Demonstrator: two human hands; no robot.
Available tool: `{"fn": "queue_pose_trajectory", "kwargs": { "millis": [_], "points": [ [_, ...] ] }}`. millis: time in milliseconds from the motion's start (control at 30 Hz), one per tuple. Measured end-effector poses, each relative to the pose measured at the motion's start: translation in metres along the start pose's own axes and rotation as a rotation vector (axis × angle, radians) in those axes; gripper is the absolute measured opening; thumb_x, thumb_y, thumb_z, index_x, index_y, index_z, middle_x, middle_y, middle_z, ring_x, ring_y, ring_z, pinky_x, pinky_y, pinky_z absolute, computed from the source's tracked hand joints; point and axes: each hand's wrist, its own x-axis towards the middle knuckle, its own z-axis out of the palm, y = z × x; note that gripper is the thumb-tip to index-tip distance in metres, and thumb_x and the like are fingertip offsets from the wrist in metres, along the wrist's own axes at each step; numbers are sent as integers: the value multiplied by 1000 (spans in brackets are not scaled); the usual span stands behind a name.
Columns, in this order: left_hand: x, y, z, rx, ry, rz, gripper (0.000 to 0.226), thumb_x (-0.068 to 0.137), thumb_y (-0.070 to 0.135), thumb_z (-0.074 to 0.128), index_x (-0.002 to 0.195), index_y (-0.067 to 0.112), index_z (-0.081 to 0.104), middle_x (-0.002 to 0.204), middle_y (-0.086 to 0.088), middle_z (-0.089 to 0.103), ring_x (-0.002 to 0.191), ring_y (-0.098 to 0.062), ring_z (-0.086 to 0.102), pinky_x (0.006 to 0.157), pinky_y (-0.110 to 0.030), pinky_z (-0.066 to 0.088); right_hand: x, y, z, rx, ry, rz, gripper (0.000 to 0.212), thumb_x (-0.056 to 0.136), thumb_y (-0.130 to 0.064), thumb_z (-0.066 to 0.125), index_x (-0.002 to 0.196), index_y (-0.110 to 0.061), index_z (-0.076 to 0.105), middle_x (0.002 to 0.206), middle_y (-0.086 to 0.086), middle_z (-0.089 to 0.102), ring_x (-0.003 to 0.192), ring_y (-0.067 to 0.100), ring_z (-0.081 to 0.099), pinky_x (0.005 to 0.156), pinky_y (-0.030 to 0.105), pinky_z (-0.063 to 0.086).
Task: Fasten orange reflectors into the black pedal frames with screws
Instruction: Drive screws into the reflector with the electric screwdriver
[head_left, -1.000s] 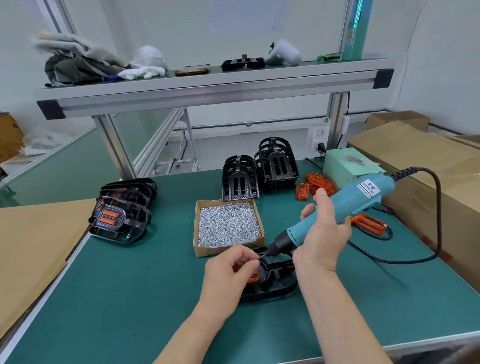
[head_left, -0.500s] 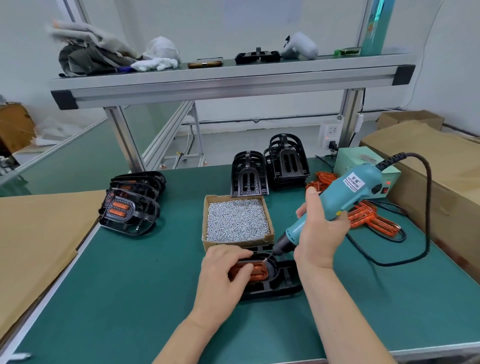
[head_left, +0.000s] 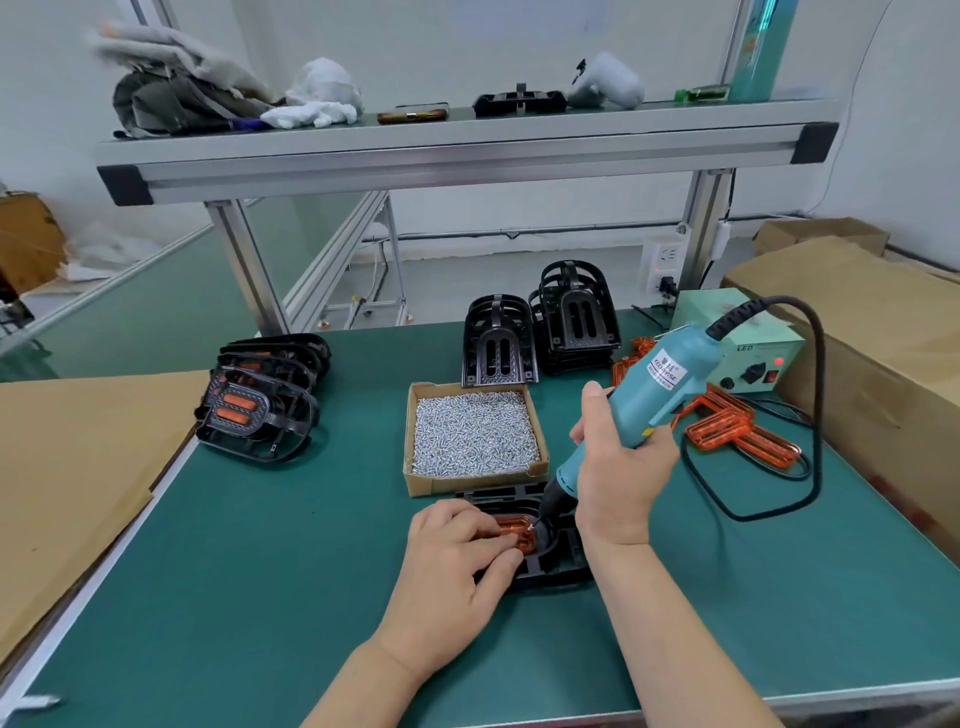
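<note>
A black pedal frame (head_left: 556, 564) lies flat on the green mat in front of me, with an orange reflector (head_left: 514, 532) seated in it. My left hand (head_left: 457, 566) presses down on the frame and reflector, fingers spread over them. My right hand (head_left: 618, 467) grips a teal electric screwdriver (head_left: 654, 395), tilted, its black tip resting on the right end of the reflector. A cardboard box of silver screws (head_left: 474, 439) stands just behind the frame. Whether a screw sits under the tip is hidden.
Finished pedals with reflectors (head_left: 260, 405) are stacked at the left. Empty black frames (head_left: 540, 338) stand upright at the back. Loose orange reflectors (head_left: 737, 431) and the screwdriver's power unit (head_left: 748, 353) lie right, its black cable looping across the mat. Brown cardboard flanks both sides.
My left hand has flattened onto the frame, uncovering more of the reflector. The screwdriver has tipped more upright, its tip lowered onto the reflector's right end.
</note>
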Motion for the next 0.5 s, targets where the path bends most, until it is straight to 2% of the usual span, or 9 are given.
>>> {"fn": "queue_pose_trajectory", "kwargs": {
  "millis": [100,233,333,500],
  "points": [
    [0,0,0,3,-19,-9,31,96,48,50,100,35,78,98,21,64,102,-11,54,94,-41,42,-1,1,1,-32,-14,-9,22,84,-22,70,71,-11,55,50,-6,53,46,7,50,50,16,44],
    [0,0,0,0,-29,-20,31,96,48,50,101,34,78,98,20,64,101,-12,54,93,-41,42,-3,2,3,-115,-77,-60,38,81,-36,71,72,-2,55,59,19,55,53,26,53,53,32,47],
    [1,0,0,-4,-29,-23,31,96,47,50,101,34,78,97,19,64,100,-12,54,93,-40,41,-5,3,6,-157,-143,-95,40,83,-39,71,71,-5,55,59,18,57,57,39,55,55,48,50],
    [1,2,-2,-13,-43,-31,30,95,47,51,102,35,77,98,19,63,100,-11,53,94,-38,40,-5,5,8,-191,-165,-92,42,82,-42,72,72,-5,54,59,18,57,55,42,55,50,52,47]
  ]
}}
